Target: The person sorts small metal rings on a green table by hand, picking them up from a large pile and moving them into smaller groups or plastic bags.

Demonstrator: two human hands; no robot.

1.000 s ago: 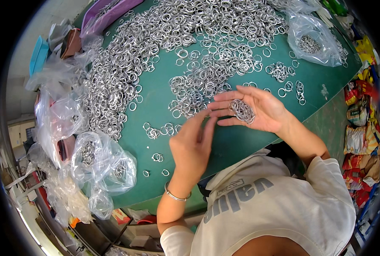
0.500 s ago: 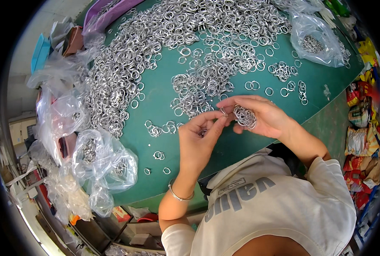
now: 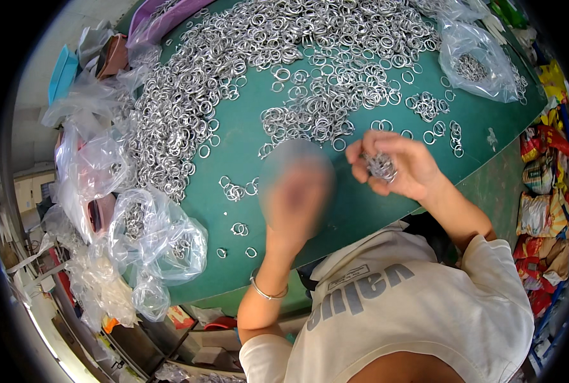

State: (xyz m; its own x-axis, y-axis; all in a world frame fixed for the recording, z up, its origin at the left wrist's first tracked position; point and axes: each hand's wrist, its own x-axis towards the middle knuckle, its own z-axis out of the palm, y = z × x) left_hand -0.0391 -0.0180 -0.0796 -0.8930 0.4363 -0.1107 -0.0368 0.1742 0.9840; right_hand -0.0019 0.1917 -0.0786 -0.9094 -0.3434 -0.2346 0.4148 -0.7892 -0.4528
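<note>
A bunch of silvery metal rings (image 3: 381, 167) rests in the curled fingers of my right hand (image 3: 407, 165), held over the near part of the green table. To its left is my left hand (image 3: 295, 195), apart from the right one; a blur covers its fingers, so what it holds, if anything, cannot be made out. A silver bangle (image 3: 268, 288) circles my left wrist. Just beyond both hands lies a loose heap of rings (image 3: 316, 115), and a small cluster of rings (image 3: 234, 190) sits left of my left hand.
A broad pile of rings (image 3: 246, 48) curves along the far and left sides of the green table (image 3: 233, 150). Clear plastic bags holding rings lie at the left (image 3: 163, 236) and far right (image 3: 479, 60). A purple tray (image 3: 160, 22) stands at the far left. Colourful packages (image 3: 536, 210) line the right.
My hands have come apart; before, the left fingertips pinched a ring beside the right hand. The left hand has drawn back, and the right moved slightly right with its bunch of rings.
</note>
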